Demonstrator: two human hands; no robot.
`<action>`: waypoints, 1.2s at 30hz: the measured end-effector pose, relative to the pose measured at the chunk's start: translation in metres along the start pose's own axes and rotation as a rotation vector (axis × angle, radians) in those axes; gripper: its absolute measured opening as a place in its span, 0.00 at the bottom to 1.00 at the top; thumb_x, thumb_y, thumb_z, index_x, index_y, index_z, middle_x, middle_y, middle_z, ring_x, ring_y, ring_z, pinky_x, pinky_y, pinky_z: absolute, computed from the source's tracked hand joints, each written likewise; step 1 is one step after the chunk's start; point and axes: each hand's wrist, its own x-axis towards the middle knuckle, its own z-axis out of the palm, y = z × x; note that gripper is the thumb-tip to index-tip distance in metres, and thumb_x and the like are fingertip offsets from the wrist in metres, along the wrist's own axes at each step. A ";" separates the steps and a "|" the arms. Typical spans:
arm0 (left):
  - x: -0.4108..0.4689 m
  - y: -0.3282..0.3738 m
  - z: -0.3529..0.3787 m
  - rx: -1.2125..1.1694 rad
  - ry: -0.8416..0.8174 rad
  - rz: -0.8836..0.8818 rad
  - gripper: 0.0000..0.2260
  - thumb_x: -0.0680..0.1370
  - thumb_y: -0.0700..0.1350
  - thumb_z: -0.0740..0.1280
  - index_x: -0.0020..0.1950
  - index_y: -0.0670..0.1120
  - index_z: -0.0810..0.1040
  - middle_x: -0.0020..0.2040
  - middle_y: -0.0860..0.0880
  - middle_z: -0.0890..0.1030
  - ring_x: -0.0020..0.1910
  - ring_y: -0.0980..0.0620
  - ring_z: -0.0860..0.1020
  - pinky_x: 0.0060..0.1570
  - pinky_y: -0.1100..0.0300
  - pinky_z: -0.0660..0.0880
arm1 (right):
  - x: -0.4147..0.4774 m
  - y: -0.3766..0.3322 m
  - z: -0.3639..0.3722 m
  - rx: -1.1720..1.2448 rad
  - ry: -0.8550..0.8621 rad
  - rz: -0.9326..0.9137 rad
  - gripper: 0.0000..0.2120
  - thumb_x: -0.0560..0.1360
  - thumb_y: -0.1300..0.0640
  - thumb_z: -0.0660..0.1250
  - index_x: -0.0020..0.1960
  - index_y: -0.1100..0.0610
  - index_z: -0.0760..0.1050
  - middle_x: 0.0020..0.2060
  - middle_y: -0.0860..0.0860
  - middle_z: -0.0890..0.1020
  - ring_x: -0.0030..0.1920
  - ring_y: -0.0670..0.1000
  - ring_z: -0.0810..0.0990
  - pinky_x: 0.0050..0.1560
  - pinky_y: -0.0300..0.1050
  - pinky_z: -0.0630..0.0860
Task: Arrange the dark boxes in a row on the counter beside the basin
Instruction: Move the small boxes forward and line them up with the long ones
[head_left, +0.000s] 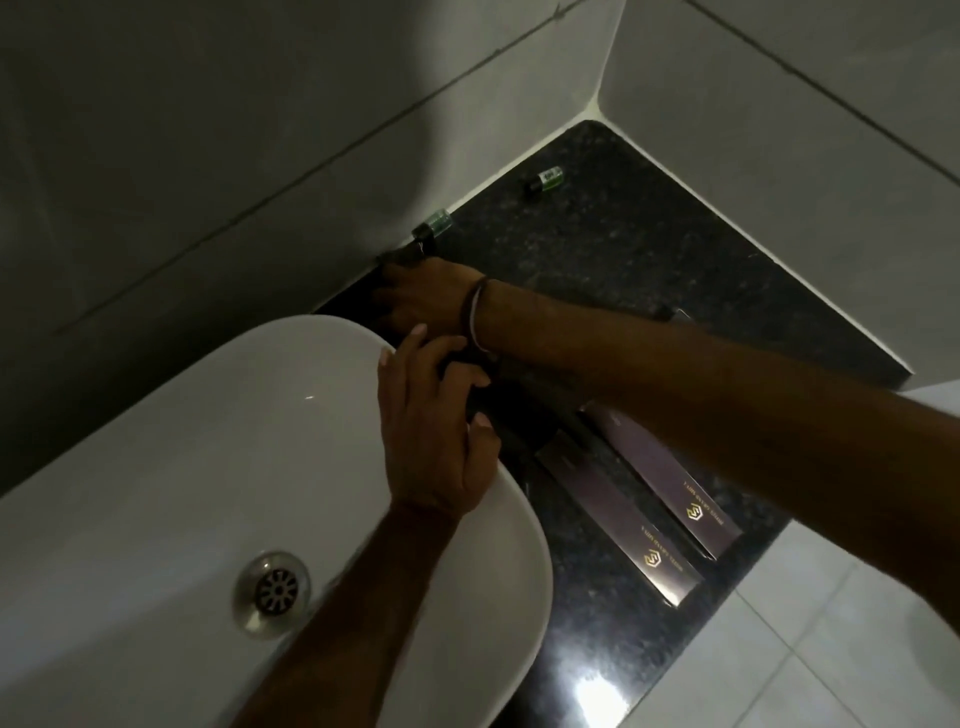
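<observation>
Two long dark boxes with gold logos lie side by side on the black granite counter (649, 270): one (623, 525) nearer the basin, the other (670, 467) to its right. My left hand (431, 431) reaches over the basin rim and grips the end of a third dark box (483, 402), which lies mostly in shadow under my right forearm. My right hand (426, 296), with a bangle on its wrist, crosses to the back wall. Its fingers curl over another dark box (402, 256) there, mostly hidden by the hand.
The white oval basin (156, 441) fills the lower left, with a metal drain (272, 590). Two small green bottles lie on the counter: one (435, 223) against the wall, the other (544, 179) near the corner. Tiled walls bound the counter at the back and right.
</observation>
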 end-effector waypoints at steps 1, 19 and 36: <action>0.000 0.000 0.000 -0.004 0.000 0.002 0.13 0.71 0.50 0.58 0.52 0.47 0.75 0.64 0.43 0.77 0.75 0.40 0.65 0.75 0.36 0.57 | -0.007 0.000 0.000 0.077 0.007 0.037 0.18 0.84 0.54 0.54 0.70 0.56 0.72 0.72 0.54 0.69 0.72 0.57 0.65 0.54 0.46 0.71; 0.001 0.003 -0.004 0.033 -0.048 -0.012 0.17 0.73 0.50 0.56 0.51 0.41 0.77 0.64 0.41 0.77 0.75 0.39 0.65 0.80 0.50 0.47 | -0.124 -0.077 0.066 0.649 0.046 0.838 0.40 0.70 0.28 0.63 0.74 0.51 0.67 0.63 0.53 0.76 0.62 0.56 0.72 0.51 0.51 0.77; 0.003 0.008 -0.003 0.010 -0.022 -0.004 0.17 0.72 0.51 0.56 0.49 0.42 0.77 0.63 0.40 0.78 0.74 0.40 0.65 0.76 0.41 0.56 | -0.113 -0.024 0.057 0.670 0.385 0.957 0.35 0.72 0.26 0.57 0.69 0.48 0.72 0.57 0.49 0.77 0.56 0.51 0.76 0.49 0.46 0.74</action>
